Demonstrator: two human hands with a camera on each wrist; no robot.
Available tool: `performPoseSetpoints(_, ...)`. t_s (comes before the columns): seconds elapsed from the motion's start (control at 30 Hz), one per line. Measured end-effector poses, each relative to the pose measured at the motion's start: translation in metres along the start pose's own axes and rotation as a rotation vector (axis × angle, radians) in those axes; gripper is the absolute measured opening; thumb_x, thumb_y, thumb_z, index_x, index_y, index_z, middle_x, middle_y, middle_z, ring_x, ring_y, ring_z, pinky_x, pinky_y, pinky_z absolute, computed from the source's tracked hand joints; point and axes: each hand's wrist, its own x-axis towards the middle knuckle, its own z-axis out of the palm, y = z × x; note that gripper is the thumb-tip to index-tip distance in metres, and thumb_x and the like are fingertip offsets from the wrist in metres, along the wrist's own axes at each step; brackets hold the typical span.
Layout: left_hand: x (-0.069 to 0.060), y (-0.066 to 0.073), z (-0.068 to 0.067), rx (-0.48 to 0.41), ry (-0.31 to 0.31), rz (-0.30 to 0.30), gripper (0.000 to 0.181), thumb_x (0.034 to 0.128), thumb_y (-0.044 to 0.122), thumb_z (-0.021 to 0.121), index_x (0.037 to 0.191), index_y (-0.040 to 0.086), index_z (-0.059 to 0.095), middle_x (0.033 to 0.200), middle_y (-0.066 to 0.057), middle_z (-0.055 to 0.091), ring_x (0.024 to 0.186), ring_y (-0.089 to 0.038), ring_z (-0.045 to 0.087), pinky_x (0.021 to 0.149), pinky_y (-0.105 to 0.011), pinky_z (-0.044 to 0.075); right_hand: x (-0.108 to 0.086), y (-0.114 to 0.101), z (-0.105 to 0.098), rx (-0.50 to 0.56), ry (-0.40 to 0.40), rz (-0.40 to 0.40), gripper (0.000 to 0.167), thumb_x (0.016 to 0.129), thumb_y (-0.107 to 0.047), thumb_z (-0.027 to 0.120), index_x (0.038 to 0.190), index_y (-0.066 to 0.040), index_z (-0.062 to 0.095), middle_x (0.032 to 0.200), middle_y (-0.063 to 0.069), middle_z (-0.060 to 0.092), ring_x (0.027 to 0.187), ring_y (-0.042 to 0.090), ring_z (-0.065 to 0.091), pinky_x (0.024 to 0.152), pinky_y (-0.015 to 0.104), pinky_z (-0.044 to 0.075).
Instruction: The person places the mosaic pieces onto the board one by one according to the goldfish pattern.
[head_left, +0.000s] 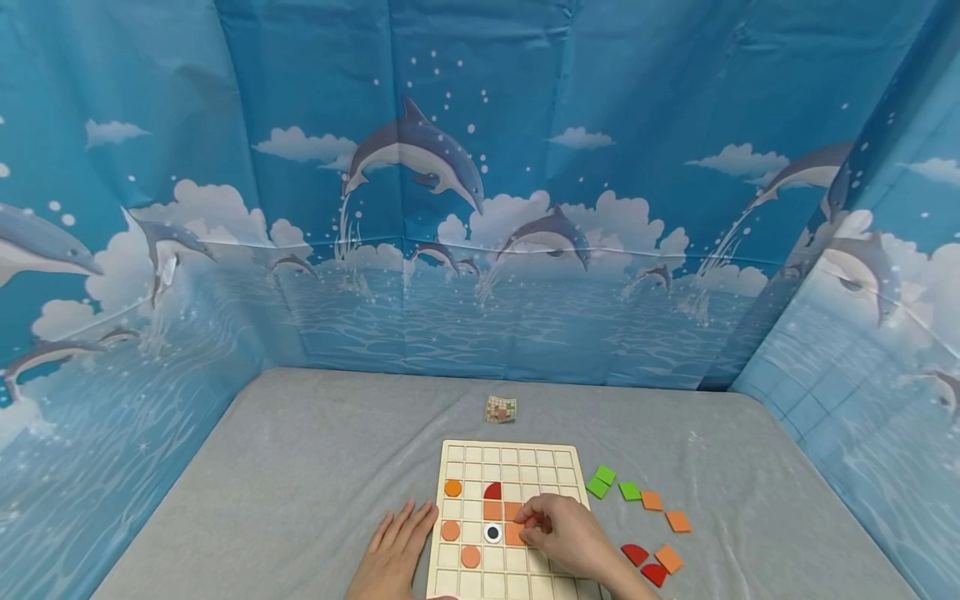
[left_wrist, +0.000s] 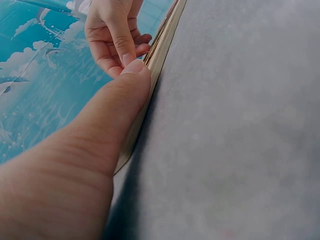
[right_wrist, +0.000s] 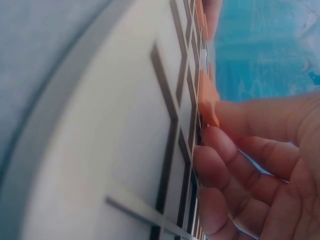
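Observation:
A cream wooden grid board lies on the grey cloth. On it are round orange pieces, a red quarter-circle piece, a white disc with a black centre and orange squares. My right hand is over the right half of the board, its thumb and fingertips pinching an orange square tile at the grid. With fingers extended, my left hand rests at the board's left edge. In the left wrist view its thumb lies against the board's side.
Right of the board lie green squares, loose orange squares and red quarter-circles. A small printed card sits behind the board. A dolphin-patterned curtain encloses the table at the back and sides.

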Motion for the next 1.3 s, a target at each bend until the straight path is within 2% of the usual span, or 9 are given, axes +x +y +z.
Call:
performPoseSetpoints(0.2, 0.0, 0.0, -0.001, 0.006, -0.01, -0.003, 0.102, 0.0735, 0.082, 0.047, 0.143, 0.008, 0.041, 0.142, -0.005, 0.044, 0.13, -0.028, 0.038, 0.106, -0.021, -0.008, 0.0, 0.0, 0.0, -0.005, -0.003, -0.004, 0.007, 0.083, -0.012, 0.073, 0.081, -0.019, 0.07, 0.071, -0.017, 0.056, 0.059, 0.002, 0.046, 0.052, 0.023, 0.039)
performPoseSetpoints(0.43, 0.002, 0.002, -0.003, -0.033, -0.073, -0.039, 0.102, 0.0737, 0.082, 0.047, 0.144, 0.008, 0.04, 0.145, -0.003, 0.041, 0.132, -0.027, 0.034, 0.105, -0.019, -0.011, 0.0, 0.0, 0.001, 0.001, 0.0, -0.009, 0.01, 0.082, -0.012, 0.074, 0.08, -0.021, 0.069, 0.072, -0.018, 0.056, 0.06, 0.001, 0.047, 0.053, 0.022, 0.04)
performPoseSetpoints(0.7, 0.001, 0.0, -0.002, -0.019, -0.044, -0.021, 0.102, 0.0738, 0.082, 0.048, 0.144, 0.008, 0.04, 0.144, -0.004, 0.042, 0.131, -0.028, 0.036, 0.105, -0.019, -0.009, -0.008, 0.002, -0.007, 0.032, 0.0, 0.01, 0.003, 0.085, -0.02, 0.072, 0.084, -0.018, 0.071, 0.073, -0.015, 0.057, 0.058, 0.003, 0.048, 0.052, 0.023, 0.041)
performPoseSetpoints(0.9, 0.001, 0.001, -0.002, -0.023, -0.055, -0.027, 0.102, 0.0731, 0.082, 0.048, 0.144, 0.009, 0.041, 0.144, -0.003, 0.042, 0.132, -0.028, 0.036, 0.105, -0.019, -0.01, -0.021, 0.006, -0.018, 0.033, 0.028, 0.068, 0.006, 0.087, -0.027, 0.07, 0.086, -0.021, 0.07, 0.075, -0.014, 0.058, 0.058, 0.005, 0.047, 0.051, 0.024, 0.041)
performPoseSetpoints(1.07, 0.002, 0.001, -0.003, -0.05, -0.106, -0.06, 0.104, 0.0727, 0.083, 0.048, 0.145, 0.009, 0.039, 0.146, -0.003, 0.04, 0.133, -0.027, 0.034, 0.104, -0.019, -0.011, -0.033, 0.016, -0.031, 0.047, 0.059, 0.149, 0.008, 0.088, -0.027, 0.068, 0.089, -0.019, 0.07, 0.076, -0.011, 0.058, 0.056, 0.007, 0.046, 0.048, 0.025, 0.04)
performPoseSetpoints(1.17, 0.003, 0.001, -0.004, -0.071, -0.132, -0.08, 0.105, 0.0721, 0.083, 0.047, 0.146, 0.009, 0.038, 0.147, -0.003, 0.039, 0.135, -0.027, 0.032, 0.103, -0.019, -0.011, -0.041, 0.024, -0.039, 0.06, 0.102, 0.185, 0.009, 0.088, -0.024, 0.068, 0.091, -0.016, 0.07, 0.077, -0.008, 0.059, 0.056, 0.008, 0.047, 0.048, 0.025, 0.041)
performPoseSetpoints(1.3, 0.003, 0.002, -0.005, -0.069, -0.128, -0.078, 0.105, 0.0717, 0.083, 0.048, 0.145, 0.008, 0.039, 0.146, -0.003, 0.039, 0.135, -0.027, 0.032, 0.104, -0.019, -0.011, -0.053, 0.033, -0.051, 0.064, 0.168, 0.241, 0.01, 0.087, -0.021, 0.07, 0.092, -0.012, 0.07, 0.078, -0.006, 0.061, 0.059, 0.008, 0.05, 0.049, 0.026, 0.043)
